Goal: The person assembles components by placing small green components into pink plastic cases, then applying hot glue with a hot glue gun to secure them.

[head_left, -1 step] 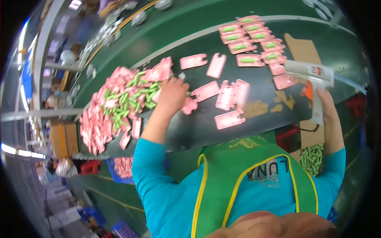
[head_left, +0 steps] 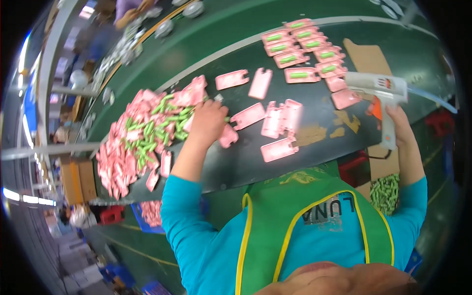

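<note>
My left hand (head_left: 209,121) is at the right edge of a heap of pink plastic plates (head_left: 115,162) and small green stick-shaped pieces (head_left: 147,130). Its fingers are curled down and closed, and a bit of green shows beside the fingertips. What they hold is hidden. A pink plate (head_left: 228,136) lies against that hand. On the right, my right hand (head_left: 399,126) grips the handle of a white glue gun (head_left: 378,86) with an orange trigger, its nozzle pointing left over the pink plates there.
Pink plates with green pieces on them (head_left: 301,75) stand in rows at the far right. Several bare plates (head_left: 248,116) are scattered mid-table. Brown cardboard (head_left: 368,59) and dried glue patches (head_left: 312,135) lie on the dark table. Below hang a box of green pieces (head_left: 385,194) and a blue crate (head_left: 142,223).
The whole view has shifted slightly, so the table's things sit a little further left. Both hands keep nearly the same places. At the far upper left, another person's arm has come into view.
</note>
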Demonstrator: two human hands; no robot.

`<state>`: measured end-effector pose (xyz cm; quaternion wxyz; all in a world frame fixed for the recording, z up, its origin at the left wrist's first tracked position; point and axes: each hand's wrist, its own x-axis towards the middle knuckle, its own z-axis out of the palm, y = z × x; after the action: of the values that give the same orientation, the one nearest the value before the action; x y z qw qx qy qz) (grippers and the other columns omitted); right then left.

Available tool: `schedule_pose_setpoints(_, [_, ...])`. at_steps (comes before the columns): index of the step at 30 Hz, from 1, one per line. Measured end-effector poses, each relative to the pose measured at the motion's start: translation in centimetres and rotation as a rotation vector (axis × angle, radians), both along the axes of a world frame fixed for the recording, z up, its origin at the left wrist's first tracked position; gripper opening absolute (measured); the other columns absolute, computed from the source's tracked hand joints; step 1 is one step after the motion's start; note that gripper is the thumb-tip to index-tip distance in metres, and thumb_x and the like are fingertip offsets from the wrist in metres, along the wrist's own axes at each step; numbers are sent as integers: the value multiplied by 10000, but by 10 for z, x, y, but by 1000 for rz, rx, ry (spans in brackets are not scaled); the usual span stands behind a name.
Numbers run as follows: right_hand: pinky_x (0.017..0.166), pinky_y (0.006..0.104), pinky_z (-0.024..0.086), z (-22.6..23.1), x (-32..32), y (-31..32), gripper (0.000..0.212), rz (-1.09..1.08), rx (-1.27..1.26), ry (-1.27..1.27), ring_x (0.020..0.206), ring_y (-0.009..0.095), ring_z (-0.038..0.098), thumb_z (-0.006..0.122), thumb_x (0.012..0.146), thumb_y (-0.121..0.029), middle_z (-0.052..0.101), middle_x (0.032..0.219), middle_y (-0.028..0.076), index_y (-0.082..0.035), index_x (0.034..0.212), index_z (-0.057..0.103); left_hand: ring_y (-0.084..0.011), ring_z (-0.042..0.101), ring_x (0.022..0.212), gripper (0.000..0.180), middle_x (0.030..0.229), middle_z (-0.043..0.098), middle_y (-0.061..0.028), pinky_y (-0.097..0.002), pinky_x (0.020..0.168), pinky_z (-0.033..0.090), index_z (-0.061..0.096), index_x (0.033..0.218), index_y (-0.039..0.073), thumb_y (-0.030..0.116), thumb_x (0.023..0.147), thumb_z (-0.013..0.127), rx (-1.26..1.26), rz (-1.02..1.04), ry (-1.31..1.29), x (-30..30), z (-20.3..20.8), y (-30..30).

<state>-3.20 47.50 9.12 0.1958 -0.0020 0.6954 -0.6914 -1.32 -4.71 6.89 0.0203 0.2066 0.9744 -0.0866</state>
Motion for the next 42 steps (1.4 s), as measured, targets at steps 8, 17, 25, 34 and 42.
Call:
schedule_pose_setpoints(8, [613,254,496,0,7,2,460,-15,6,-43,954,143,617,565,927,-415,644,1024,62,-64,1222,528,-103,546,793,206,862,508,-11,-267,684,487,504,937,58,-70,779,538,1276,297,-256,-29,34,15])
schedule_pose_setpoints(17, [647,253,469,0,4,8,497,-11,81,-89,969,118,584,610,896,-407,624,1036,35,-82,1254,494,-252,620,888,193,881,642,-89,-354,774,495,578,914,60,80,768,703,1256,108,-280,-63,-18,228])
schedule_pose_setpoints(25, [643,264,471,-6,-13,5,505,-24,79,2,970,108,567,611,894,-409,624,1033,32,-91,1262,475,-288,575,864,232,849,630,-63,-423,781,451,589,894,85,149,749,759,975,43,77,-94,-54,290])
schedule_pose_setpoints(34, [626,274,471,4,3,15,528,-25,99,-9,939,116,557,619,879,-428,628,1006,38,-81,1253,487,-290,516,940,195,997,558,-71,-411,807,419,637,830,123,166,714,787,830,33,185,-101,-60,289])
schedule_pose_setpoints(42, [777,306,470,9,5,9,475,-9,94,25,923,142,558,616,898,-367,618,983,65,-31,1213,504,-266,513,953,167,931,566,-31,-405,821,378,667,768,129,203,695,797,845,68,139,-108,-62,288])
